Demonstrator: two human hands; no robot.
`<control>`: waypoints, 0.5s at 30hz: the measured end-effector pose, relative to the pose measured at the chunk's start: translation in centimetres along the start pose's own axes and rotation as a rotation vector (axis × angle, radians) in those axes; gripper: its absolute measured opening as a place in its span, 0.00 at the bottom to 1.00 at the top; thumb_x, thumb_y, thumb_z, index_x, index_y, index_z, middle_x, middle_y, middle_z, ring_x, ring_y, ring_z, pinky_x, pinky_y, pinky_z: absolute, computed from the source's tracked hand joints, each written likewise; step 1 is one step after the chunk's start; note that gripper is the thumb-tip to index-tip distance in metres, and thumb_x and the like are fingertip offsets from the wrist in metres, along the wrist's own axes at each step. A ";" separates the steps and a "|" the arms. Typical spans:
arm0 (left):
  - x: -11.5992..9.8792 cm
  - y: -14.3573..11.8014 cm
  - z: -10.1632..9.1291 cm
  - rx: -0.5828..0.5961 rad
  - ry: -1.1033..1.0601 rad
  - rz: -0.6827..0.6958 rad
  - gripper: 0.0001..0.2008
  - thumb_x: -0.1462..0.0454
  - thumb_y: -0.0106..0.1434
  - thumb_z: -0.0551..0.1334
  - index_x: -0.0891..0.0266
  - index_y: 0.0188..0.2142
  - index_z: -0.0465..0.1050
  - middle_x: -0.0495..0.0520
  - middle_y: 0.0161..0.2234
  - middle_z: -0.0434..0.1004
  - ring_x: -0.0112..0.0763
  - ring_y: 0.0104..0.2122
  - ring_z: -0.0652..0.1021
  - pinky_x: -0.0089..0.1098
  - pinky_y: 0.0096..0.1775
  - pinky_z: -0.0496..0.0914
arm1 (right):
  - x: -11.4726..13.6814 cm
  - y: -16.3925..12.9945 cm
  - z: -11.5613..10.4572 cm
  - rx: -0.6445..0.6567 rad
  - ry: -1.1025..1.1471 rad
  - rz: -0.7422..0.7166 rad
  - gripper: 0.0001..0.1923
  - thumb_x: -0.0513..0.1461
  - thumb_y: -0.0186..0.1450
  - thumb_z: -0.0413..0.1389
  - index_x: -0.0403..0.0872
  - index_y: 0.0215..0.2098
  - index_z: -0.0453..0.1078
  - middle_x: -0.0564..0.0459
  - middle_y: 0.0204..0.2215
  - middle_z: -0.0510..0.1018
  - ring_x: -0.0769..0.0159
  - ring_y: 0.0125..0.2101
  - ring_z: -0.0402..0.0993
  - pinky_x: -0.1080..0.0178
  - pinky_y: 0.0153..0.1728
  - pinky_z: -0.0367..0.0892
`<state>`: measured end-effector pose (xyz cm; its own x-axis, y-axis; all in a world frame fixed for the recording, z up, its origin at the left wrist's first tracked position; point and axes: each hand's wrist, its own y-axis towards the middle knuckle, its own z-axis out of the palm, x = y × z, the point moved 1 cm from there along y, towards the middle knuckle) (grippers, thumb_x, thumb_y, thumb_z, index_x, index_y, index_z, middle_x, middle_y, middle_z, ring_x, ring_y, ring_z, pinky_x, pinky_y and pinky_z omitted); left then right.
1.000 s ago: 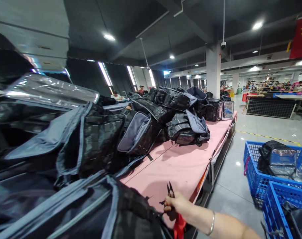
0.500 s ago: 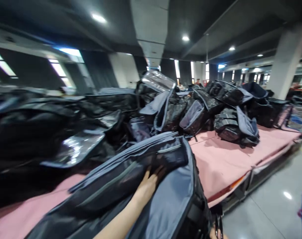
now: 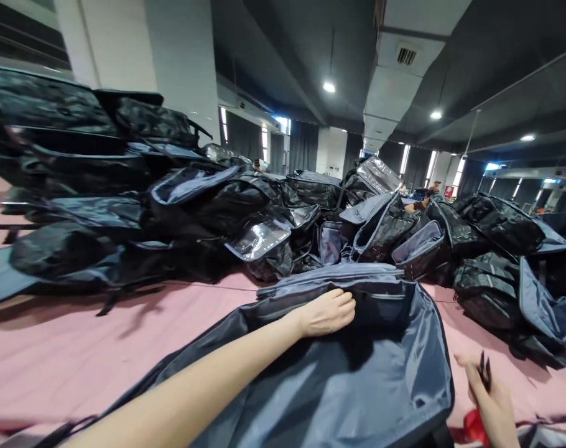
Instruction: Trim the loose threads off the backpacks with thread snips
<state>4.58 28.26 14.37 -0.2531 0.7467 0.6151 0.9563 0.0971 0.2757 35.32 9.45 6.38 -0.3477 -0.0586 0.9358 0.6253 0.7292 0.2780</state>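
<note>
An open backpack (image 3: 385, 367) with a grey-blue lining lies in front of me, its mouth facing up. My left hand (image 3: 329, 312) reaches across it, fingers curled on the dark inner panel near the far edge. The fingertips are partly hidden, but they seem to grip the fabric. To the right of the bag, my right hand (image 3: 492, 392) is closed around small black thread snips (image 3: 485, 371), whose two pointed tips stick up. Something red (image 3: 475, 428) shows just under that hand, too little of it to name.
Pink cloth (image 3: 171, 330) covers the table. Dark camouflage backpacks pile up along the far side, with a stack (image 3: 78, 143) at left. One backpack (image 3: 511, 305) with its flap open lies at right. People are visible far back, beyond the pile.
My view has swung left. The backpack's mouth is spread wider, showing more lining. My left hand has shifted to its far inner panel, and my right hand with the snips has come further into view.
</note>
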 end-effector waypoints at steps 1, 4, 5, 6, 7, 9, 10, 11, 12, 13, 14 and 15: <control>0.1 0.4 -0.9 -0.021 0.020 -0.001 0.10 0.68 0.65 0.50 0.62 0.38 0.69 0.55 0.36 0.73 0.32 0.34 0.71 0.33 0.34 0.64 | 1.5 1.9 0.4 0.053 0.027 -0.033 0.28 0.59 0.53 0.56 0.46 0.39 0.72 0.49 0.25 0.72 0.67 0.17 0.63 0.63 0.18 0.59; -0.3 1.6 -2.4 -0.060 0.110 -0.052 0.13 0.70 0.64 0.49 0.62 0.47 0.64 0.59 0.42 0.71 0.30 0.29 0.70 0.32 0.27 0.62 | 6.8 7.0 2.6 0.212 0.051 -0.172 0.31 0.58 0.56 0.52 0.44 0.46 0.69 0.53 0.22 0.70 0.72 0.15 0.57 0.66 0.17 0.54; -0.5 2.0 -2.6 -0.062 0.153 -0.081 0.15 0.71 0.63 0.50 0.60 0.49 0.62 0.59 0.44 0.70 0.29 0.27 0.70 0.32 0.25 0.61 | 8.5 8.5 3.6 0.279 0.018 -0.220 0.30 0.57 0.57 0.51 0.44 0.46 0.69 0.53 0.23 0.72 0.71 0.17 0.60 0.67 0.19 0.56; -0.7 2.5 -2.6 -0.062 0.198 -0.110 0.16 0.71 0.62 0.50 0.59 0.50 0.61 0.58 0.44 0.70 0.29 0.27 0.71 0.31 0.23 0.60 | 10.1 9.7 4.7 0.362 -0.044 -0.286 0.28 0.55 0.58 0.51 0.43 0.45 0.70 0.51 0.27 0.74 0.69 0.21 0.65 0.66 0.23 0.60; -0.8 3.0 -2.6 -0.063 0.242 -0.129 0.17 0.71 0.62 0.51 0.58 0.49 0.61 0.57 0.44 0.70 0.29 0.26 0.71 0.31 0.23 0.59 | 11.4 10.8 5.7 0.414 -0.141 -0.347 0.24 0.52 0.58 0.51 0.44 0.43 0.71 0.50 0.29 0.75 0.67 0.25 0.67 0.66 0.27 0.62; -0.9 3.9 -2.4 -0.079 0.291 -0.118 0.13 0.70 0.62 0.51 0.59 0.46 0.64 0.56 0.41 0.70 0.30 0.26 0.71 0.31 0.22 0.59 | 13.3 12.3 7.7 0.506 -0.313 -0.415 0.16 0.47 0.54 0.56 0.44 0.35 0.74 0.51 0.28 0.75 0.66 0.28 0.68 0.65 0.31 0.62; -0.9 4.2 -2.3 -0.092 0.299 -0.093 0.11 0.69 0.62 0.52 0.60 0.43 0.65 0.56 0.39 0.70 0.30 0.26 0.71 0.32 0.22 0.59 | 13.9 12.7 8.5 0.518 -0.352 -0.425 0.12 0.45 0.53 0.57 0.44 0.29 0.74 0.53 0.25 0.74 0.66 0.27 0.67 0.65 0.30 0.61; -0.8 4.4 -2.3 -0.106 0.301 -0.065 0.08 0.69 0.62 0.52 0.61 0.40 0.66 0.55 0.36 0.70 0.31 0.26 0.70 0.32 0.23 0.59 | 14.3 12.9 9.2 0.528 -0.380 -0.430 0.10 0.43 0.52 0.57 0.44 0.25 0.73 0.54 0.22 0.73 0.67 0.25 0.66 0.66 0.29 0.59; -0.6 4.5 -2.3 -0.115 0.300 -0.041 0.06 0.68 0.62 0.53 0.61 0.37 0.67 0.54 0.34 0.70 0.31 0.27 0.70 0.33 0.24 0.60 | 14.6 13.0 9.6 0.532 -0.389 -0.429 0.09 0.43 0.52 0.57 0.44 0.21 0.71 0.56 0.19 0.70 0.68 0.23 0.64 0.66 0.27 0.57; -0.4 4.5 -2.3 -0.123 0.298 -0.025 0.05 0.68 0.61 0.53 0.62 0.34 0.67 0.54 0.33 0.69 0.32 0.27 0.70 0.33 0.24 0.60 | 14.8 12.9 9.9 0.541 -0.398 -0.429 0.10 0.43 0.52 0.57 0.44 0.19 0.70 0.57 0.17 0.68 0.70 0.22 0.61 0.67 0.25 0.55; -0.2 4.3 -2.5 -0.129 0.293 -0.016 0.05 0.68 0.61 0.54 0.62 0.33 0.67 0.54 0.32 0.69 0.31 0.27 0.70 0.33 0.24 0.60 | 14.9 12.8 10.0 0.555 -0.402 -0.428 0.12 0.43 0.53 0.56 0.44 0.18 0.68 0.58 0.16 0.65 0.71 0.21 0.60 0.67 0.24 0.54; 0.0 4.2 -2.7 -0.139 0.284 -0.011 0.04 0.69 0.61 0.54 0.62 0.32 0.67 0.53 0.32 0.69 0.31 0.27 0.69 0.33 0.24 0.59 | 15.1 12.5 10.1 0.574 -0.401 -0.423 0.13 0.43 0.54 0.55 0.44 0.17 0.67 0.59 0.15 0.64 0.72 0.20 0.58 0.68 0.23 0.52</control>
<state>8.16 26.83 17.50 -0.3125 0.5303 0.7881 0.9291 -0.0020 0.3697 30.84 24.55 21.76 -0.7659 -0.2380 0.5973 -0.0319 0.9419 0.3344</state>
